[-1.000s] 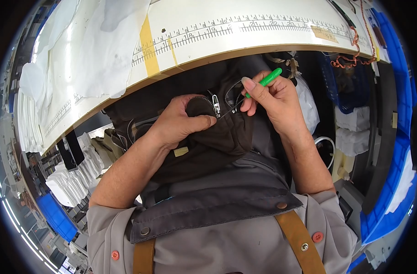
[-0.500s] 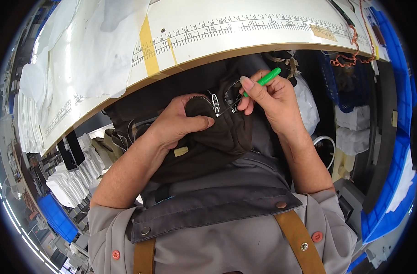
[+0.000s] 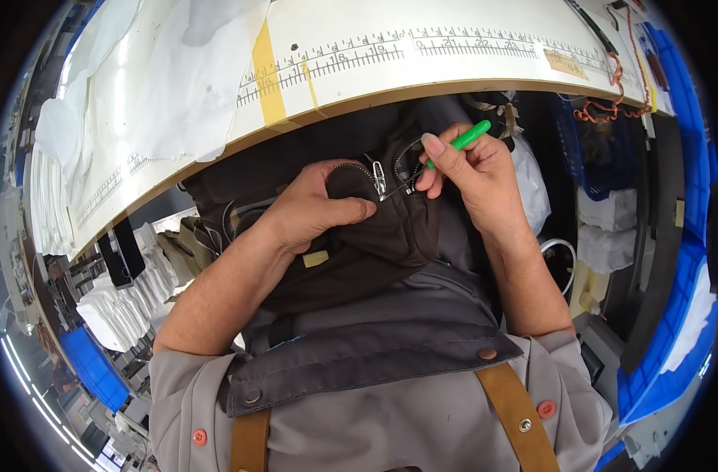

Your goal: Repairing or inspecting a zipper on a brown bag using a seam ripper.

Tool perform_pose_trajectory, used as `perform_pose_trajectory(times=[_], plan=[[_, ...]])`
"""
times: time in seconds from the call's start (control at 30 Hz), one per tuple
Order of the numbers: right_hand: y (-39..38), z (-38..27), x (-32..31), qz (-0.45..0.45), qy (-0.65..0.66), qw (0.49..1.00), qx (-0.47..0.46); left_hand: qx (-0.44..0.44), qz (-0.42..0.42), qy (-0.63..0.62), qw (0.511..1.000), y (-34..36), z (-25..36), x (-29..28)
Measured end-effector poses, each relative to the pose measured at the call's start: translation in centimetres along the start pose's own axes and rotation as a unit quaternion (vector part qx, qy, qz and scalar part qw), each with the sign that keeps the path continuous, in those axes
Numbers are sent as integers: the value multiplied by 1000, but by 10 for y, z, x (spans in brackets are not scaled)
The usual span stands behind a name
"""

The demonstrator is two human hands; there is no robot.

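A dark brown zippered fabric piece [image 3: 367, 244] lies bunched across my lap, below the table edge. My left hand [image 3: 315, 206] grips it beside the zipper, thumb pressed on top and fingers partly hidden in the cloth. Just past that thumb tip is a silver zipper slider [image 3: 379, 181], with the zipper teeth curving away on both sides. Pinched in my right hand [image 3: 485, 179] is a green-handled tool [image 3: 470, 136] with a thin dark shaft. The shaft slants down to the left, and its tip is at the lower end of the slider. A small yellowish tag [image 3: 315, 258] sits on the cloth.
Ahead is a white table [image 3: 422, 63] with a printed ruler scale, yellow tape and pale sheets [image 3: 170, 79]. Orange coiled cord [image 3: 610, 110] hangs over its right edge. A dark blue basket [image 3: 599, 149] and white bundles stand at right; stacked white pieces [image 3: 123, 307] are at left.
The whole view has shifted slightly, so the table and hands appear a little farther right. Both hands keep the same grips, and the tool tip stays at the slider.
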State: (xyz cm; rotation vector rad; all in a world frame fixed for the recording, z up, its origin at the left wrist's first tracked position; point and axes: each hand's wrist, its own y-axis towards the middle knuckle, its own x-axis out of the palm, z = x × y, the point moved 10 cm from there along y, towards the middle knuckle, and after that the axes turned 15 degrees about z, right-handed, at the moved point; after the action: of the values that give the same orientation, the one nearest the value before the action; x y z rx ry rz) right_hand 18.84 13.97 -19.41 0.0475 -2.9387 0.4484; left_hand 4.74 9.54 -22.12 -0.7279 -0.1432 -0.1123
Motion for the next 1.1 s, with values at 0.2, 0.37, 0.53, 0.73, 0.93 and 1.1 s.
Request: perform_pose_trajectory(times=[0.2,0.37,0.53,0.73,0.93,1.1], plan=[[0,1,1,-3,7,1000,-1,3,3,2,1000,-1,3,0],[0,1,0,6,23,1000,-2,-14,-10,10,1000,0,-1,1],[0,0,1,6,19,1000,-3,-13,-6,15,1000,-1,0,1],[1,-1,1,10,18,1000,-7,1,-8,7,1000,2,-1,-1],[1,-2,1,12,23,1000,-9,-7,6,13,1000,3,-3,-4],[2,-2,1,11,21,1000,-9,-15,-5,10,1000,1,-3,-1]])
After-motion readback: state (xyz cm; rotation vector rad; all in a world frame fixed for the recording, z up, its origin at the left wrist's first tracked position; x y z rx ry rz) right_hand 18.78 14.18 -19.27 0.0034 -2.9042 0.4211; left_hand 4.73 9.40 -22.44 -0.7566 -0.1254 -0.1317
